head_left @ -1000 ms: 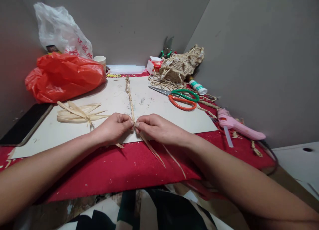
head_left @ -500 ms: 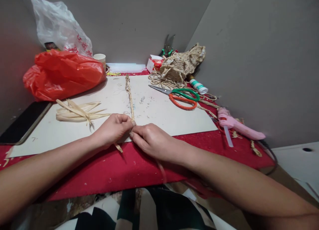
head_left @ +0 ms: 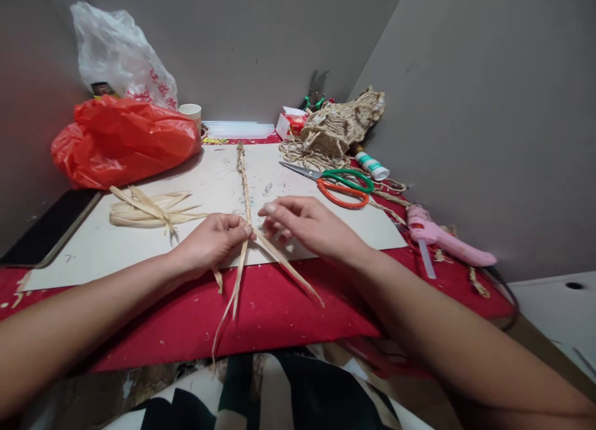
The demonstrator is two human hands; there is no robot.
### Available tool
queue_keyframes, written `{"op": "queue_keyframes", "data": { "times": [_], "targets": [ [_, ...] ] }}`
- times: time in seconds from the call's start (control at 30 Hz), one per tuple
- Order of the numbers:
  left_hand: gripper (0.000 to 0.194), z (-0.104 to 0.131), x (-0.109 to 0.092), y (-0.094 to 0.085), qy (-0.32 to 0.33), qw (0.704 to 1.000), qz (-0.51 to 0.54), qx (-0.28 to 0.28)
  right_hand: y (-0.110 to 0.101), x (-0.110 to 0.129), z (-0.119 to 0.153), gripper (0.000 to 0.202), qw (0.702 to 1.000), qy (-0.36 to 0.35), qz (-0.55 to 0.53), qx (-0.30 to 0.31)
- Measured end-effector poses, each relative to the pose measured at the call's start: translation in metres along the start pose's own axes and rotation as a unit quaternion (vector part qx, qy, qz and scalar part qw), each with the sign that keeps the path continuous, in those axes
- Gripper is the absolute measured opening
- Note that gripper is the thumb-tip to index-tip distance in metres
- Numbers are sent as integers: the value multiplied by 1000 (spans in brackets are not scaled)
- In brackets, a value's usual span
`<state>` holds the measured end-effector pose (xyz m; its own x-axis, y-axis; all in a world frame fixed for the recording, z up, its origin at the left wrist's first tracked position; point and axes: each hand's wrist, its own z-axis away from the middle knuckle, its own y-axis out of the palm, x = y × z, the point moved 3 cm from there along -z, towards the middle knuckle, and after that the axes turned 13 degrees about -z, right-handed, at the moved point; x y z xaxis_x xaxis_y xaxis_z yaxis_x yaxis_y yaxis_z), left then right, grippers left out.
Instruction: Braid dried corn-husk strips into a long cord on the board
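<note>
A thin straw-coloured braid [head_left: 244,185] runs down the white board [head_left: 298,237], its far end knotted. My left hand [head_left: 216,237] pinches the near end of the braid between thumb and fingers. From that pinch, loose strands [head_left: 291,267] fan out toward me, some to the right and others hanging over the red cloth. Just right of the braid, my right hand [head_left: 307,222] is raised off the board with its fingers apart and holds nothing that I can see. Dried husk strips [head_left: 144,210] lie in a pile left of my left hand.
Scissors [head_left: 333,183] with green and orange handles lie right of the braid. Behind them sit coiled cord and a woven piece [head_left: 344,123]. A pink glue gun [head_left: 442,241] rests at the right edge. A red plastic bag [head_left: 125,144] and a phone [head_left: 51,225] are at left.
My right hand has let go of the strands and moved up and right, its fingers opening. The strands now show spread out below my left hand, which stays pinched on the braid.
</note>
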<state>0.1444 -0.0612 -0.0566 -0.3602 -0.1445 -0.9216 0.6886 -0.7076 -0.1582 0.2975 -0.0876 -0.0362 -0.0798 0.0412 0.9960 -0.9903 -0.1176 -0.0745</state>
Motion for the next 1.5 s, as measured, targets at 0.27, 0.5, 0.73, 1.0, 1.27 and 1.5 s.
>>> {"op": "queue_keyframes", "data": {
  "times": [0.27,0.5,0.73,1.0,1.27,1.5],
  "targets": [
    [23,-1,1,-2,37,998,-56,1,20,-25,-4,40,980,117,-89,131],
    [23,-6,-2,-8,103,976,-190,22,13,-27,-10,36,959,174,-117,192],
    [29,3,-15,-18,104,916,-387,10,21,-30,-7,26,957,190,-196,100],
    [34,24,-23,1,109,780,-611,-75,28,-27,-1,32,954,165,-241,64],
    [34,34,-12,21,105,694,-709,-69,32,-27,3,30,944,175,-271,70],
    [34,30,-31,-8,144,803,-560,-144,28,-29,2,17,926,195,-307,100]
  ]
}}
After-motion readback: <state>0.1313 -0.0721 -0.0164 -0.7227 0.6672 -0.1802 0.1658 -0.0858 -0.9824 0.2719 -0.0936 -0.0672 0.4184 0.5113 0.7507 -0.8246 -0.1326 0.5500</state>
